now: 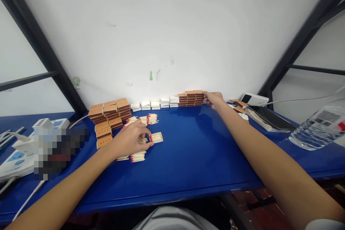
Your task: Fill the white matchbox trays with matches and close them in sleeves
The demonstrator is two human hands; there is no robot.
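My left hand grips the near end of a white matchbox tray between thumb and fingers. Matches with red heads lie inside that tray. Bundles of loose matches are spread on the table under and around this hand, partly hidden by it. My right hand reaches to the back, its fingertips closed at the right end of a stack of brown matchbox sleeves. Whether it pinches the top sleeve or only touches it is hard to make out. White trays stand in low piles left of that stack.
Stacked orange matchboxes stand at the left. Farther left are a power strip and cables. At the right lie a white power bank, a dark phone and a clear water bottle. A white wall borders the blue table.
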